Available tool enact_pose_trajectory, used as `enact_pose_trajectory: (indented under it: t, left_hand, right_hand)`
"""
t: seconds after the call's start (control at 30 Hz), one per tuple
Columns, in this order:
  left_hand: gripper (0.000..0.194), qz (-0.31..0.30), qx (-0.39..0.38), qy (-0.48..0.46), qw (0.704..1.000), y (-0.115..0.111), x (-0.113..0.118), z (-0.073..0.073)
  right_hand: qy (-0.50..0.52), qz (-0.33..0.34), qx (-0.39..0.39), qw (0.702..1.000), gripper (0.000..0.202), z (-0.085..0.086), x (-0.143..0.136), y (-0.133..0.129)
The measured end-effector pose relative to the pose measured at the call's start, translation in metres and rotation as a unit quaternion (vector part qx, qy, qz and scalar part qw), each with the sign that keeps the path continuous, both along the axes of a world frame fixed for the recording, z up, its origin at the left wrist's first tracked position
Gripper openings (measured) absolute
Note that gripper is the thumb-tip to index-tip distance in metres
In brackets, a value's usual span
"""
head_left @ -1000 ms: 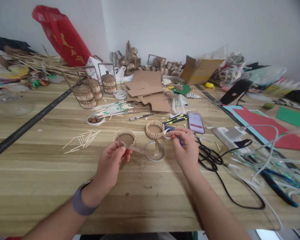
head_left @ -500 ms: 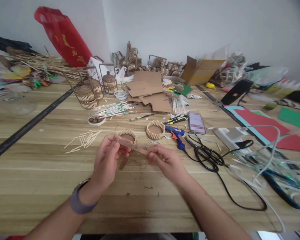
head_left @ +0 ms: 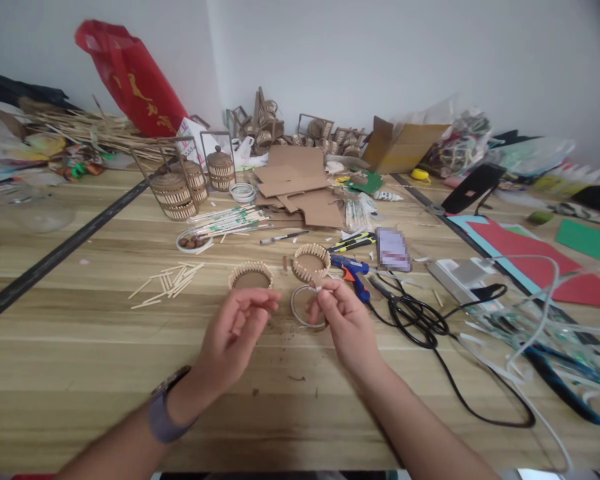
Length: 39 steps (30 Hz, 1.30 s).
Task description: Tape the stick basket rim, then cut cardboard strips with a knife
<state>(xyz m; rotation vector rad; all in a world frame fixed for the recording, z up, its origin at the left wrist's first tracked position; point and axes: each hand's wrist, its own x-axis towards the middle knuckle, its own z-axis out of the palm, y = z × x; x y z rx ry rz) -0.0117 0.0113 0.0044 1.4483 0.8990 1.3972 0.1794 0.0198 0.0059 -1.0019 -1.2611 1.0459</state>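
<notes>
Brown strip not discernible. Right hand (head_left: 343, 319) pinches a small pale piece at tape ring's (head_left: 305, 308) 12 o'clock; left hand (head_left: 235, 331) loosely open, empty. Judged step: taping. Next: steady pull req'd.

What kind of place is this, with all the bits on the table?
Most likely a home craft workbench. The wooden table holds small stick-walled baskets, cut cardboard sheets and a blue glue gun, beside black scissors.
</notes>
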Motion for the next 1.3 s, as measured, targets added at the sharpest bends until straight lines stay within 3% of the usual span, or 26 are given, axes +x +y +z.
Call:
enact_pose_trajectory:
  t: [0.13, 0.27, 0.4, 0.67, 0.87, 1.07, 1.3]
  left_hand:
    - [0.023, -0.057, 0.073, 0.112, 0.989, -0.008, 0.001, -0.006]
    - [0.032, -0.062, 0.109, 0.147, 0.981, -0.008, 0.002, -0.007]
    - [0.030, -0.056, 0.087, 0.136, 0.985, -0.006, 0.002, -0.008]
    - [0.024, 0.015, 0.022, 0.090, 0.996, -0.004, 0.006, -0.007]
    - [0.034, 0.059, 0.088, 0.136, 0.985, -0.008, 0.006, -0.007]
    - [0.030, 0.056, 0.037, 0.074, 0.995, -0.008, 0.010, -0.002]
    - [0.030, 0.061, 0.009, 0.033, 0.998, -0.006, 0.009, 0.007]
  right_hand:
    - [-0.005, 0.042, 0.010, 0.999, 0.035, -0.003, -0.008, -0.009]
    - [-0.035, 0.069, 0.032, 0.997, 0.036, -0.009, -0.014, -0.016]
    - [-0.063, 0.076, 0.057, 0.993, 0.037, -0.015, -0.017, -0.020]
    - [-0.142, 0.104, 0.123, 0.977, 0.041, -0.016, -0.022, -0.024]
    - [-0.178, 0.131, 0.145, 0.964, 0.065, -0.014, -0.023, -0.028]
    - [-0.178, 0.152, 0.144, 0.962, 0.071, -0.015, -0.021, -0.027]
    - [-0.251, 0.137, 0.188, 0.940, 0.078, -0.018, -0.021, -0.029]
